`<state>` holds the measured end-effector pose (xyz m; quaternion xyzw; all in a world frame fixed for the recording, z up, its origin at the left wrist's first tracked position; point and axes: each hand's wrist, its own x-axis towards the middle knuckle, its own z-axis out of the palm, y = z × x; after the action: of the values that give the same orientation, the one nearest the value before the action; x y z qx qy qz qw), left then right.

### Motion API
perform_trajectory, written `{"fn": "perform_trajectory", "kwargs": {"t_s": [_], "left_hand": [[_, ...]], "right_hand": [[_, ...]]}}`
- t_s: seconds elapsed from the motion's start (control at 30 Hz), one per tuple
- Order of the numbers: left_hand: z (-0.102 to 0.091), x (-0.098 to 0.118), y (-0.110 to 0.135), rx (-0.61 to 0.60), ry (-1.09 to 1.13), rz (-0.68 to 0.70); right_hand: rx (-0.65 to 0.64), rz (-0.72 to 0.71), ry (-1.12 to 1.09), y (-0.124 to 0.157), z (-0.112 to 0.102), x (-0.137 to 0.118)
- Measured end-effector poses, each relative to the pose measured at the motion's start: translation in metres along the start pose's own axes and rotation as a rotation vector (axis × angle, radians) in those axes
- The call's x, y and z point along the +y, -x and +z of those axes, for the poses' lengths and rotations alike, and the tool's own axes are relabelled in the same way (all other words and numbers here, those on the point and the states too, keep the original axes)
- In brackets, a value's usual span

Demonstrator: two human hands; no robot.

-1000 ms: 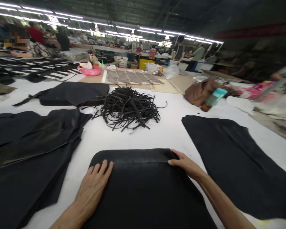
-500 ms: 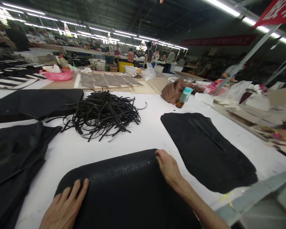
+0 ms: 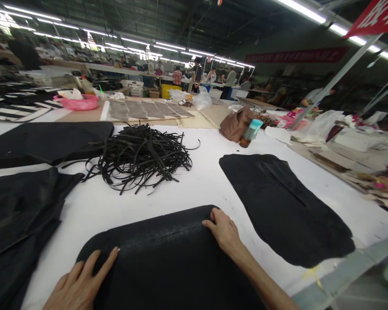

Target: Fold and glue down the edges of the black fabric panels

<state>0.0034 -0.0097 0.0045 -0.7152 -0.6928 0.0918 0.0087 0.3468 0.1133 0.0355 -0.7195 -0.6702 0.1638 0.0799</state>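
Sheet (image 3: 168, 267) is lying under my spread left hand (image 3: 76, 284); right hand (image 3: 225, 232) is curling at its corner, grip unclear; banner (image 3: 378, 22) is showing cut-off characters (image 3: 371, 17).

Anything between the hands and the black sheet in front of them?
Nothing visible: the left hand touches the black sheet along its left side, the right hand at its far right corner. The pile of black strips lies beyond the far edge, apart from it.

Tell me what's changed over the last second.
The view swung right, so the strip pile sits farther left in frame. The left hand spread its index finger wider. Both hands stay on the black panel, the right hand at its far right corner; nothing was let go.
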Motion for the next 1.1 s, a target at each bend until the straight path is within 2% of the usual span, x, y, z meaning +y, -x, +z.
{"fn": "perform_trajectory", "kwargs": {"t_s": [0.17, 0.3, 0.43, 0.5, 0.57, 0.67, 0.77, 0.83, 0.9, 1.0, 1.1], "left_hand": [[-0.003, -0.001, -0.001, -0.034, 0.054, -0.027], [-0.009, -0.008, -0.004, -0.047, 0.217, -0.083], [0.004, -0.028, -0.007, 0.078, 0.476, -0.139], [0.012, -0.037, -0.007, 0.146, 0.546, -0.176], [0.014, -0.042, -0.009, 0.178, 0.570, -0.211], [0.001, -0.039, -0.014, 0.221, 0.586, -0.187], [-0.024, -0.028, -0.026, 0.274, 0.594, -0.122], [-0.040, -0.017, -0.037, 0.299, 0.588, -0.074], [-0.050, -0.008, -0.048, 0.303, 0.574, -0.013], [-0.056, 0.001, -0.061, 0.301, 0.578, 0.089], [-0.061, 0.004, -0.073, 0.278, 0.623, 0.134]], "right_hand": [[-0.019, -0.029, -0.011, -0.002, 0.006, 0.008], [0.016, -0.075, -0.050, -0.011, 0.014, 0.021], [-0.034, -0.085, -0.062, -0.020, 0.018, 0.040], [0.011, -0.090, -0.001, -0.022, 0.018, 0.047], [0.071, -0.136, 0.115, -0.024, 0.014, 0.044], [0.104, -0.269, 0.287, -0.030, 0.005, 0.007], [0.092, -0.473, 0.364, -0.042, 0.002, -0.060], [0.109, -0.663, 0.356, -0.054, 0.009, -0.105], [0.176, -0.778, 0.370, -0.069, 0.022, -0.137], [0.216, -0.886, 0.376, -0.089, 0.044, -0.160], [0.203, -0.932, 0.368, -0.096, 0.057, -0.163]]}}
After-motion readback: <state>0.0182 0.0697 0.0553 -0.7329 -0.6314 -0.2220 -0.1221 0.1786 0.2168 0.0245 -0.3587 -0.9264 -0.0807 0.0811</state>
